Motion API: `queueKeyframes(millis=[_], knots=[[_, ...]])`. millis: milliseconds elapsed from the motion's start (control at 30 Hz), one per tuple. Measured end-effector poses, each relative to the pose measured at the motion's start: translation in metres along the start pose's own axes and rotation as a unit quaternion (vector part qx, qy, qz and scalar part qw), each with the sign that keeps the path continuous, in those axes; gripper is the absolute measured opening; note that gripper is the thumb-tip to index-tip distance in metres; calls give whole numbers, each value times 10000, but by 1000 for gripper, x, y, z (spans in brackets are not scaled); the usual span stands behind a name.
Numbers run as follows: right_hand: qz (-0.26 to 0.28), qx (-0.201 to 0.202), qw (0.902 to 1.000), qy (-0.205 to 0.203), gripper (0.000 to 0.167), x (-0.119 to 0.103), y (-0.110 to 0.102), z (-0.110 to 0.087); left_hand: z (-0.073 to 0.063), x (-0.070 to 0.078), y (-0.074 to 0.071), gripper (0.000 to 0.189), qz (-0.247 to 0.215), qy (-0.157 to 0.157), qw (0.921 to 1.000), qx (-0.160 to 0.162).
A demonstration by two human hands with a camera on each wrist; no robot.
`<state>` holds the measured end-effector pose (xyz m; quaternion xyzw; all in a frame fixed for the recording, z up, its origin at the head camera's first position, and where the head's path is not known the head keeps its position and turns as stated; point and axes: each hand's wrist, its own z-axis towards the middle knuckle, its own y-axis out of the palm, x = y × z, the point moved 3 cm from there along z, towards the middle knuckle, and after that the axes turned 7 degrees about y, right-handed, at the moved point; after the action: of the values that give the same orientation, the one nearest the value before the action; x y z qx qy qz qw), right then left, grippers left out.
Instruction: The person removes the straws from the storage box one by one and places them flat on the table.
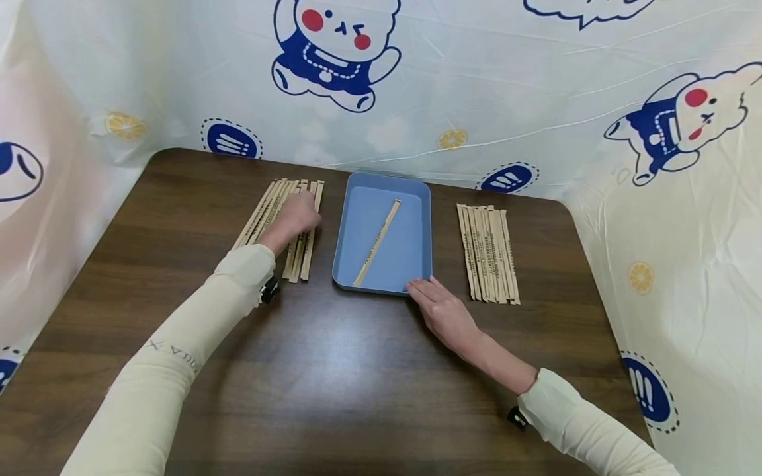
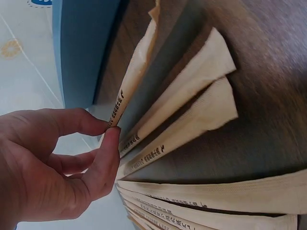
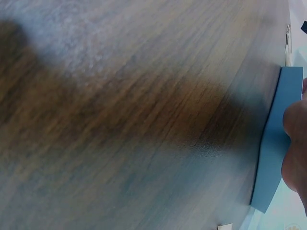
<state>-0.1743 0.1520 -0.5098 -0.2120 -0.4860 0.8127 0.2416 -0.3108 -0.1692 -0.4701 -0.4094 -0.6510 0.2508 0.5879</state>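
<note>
My left hand (image 1: 299, 213) is over the left group of thin paper-wrapped sticks (image 1: 262, 215). In the left wrist view, thumb and forefinger pinch one paper-wrapped stick (image 2: 135, 62), its printed wrapper slanting up beside the others. Right of that group lies a shallow blue tray (image 1: 411, 231), with a single paper-wrapped stick (image 1: 378, 241) slanting across its floor. My right hand (image 1: 443, 316) rests its straight fingers on the tray's near right corner. The right wrist view catches part of that hand against the tray's blue side wall (image 3: 273, 143).
Another group of paper-wrapped sticks (image 1: 488, 254) lies side by side to the right of the tray. All of it sits on a dark wooden table (image 1: 333, 396). A white sheet with cartoon prints (image 1: 196, 66) hangs along the table's back and sides.
</note>
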Motion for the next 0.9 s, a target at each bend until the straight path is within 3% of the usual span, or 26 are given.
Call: queueKeyframes(millis=[600,800,900], knots=[[35,-33,10000,38,39,0,-1,1,0,-9,3,19,509,-148,9984,172],[46,-41,10000,37,40,1,0,0,2,-4,-4,28,166,75,9991,377],[61,-54,10000,36,40,0,0,0,2,6,-7,20,-176,114,9993,297]])
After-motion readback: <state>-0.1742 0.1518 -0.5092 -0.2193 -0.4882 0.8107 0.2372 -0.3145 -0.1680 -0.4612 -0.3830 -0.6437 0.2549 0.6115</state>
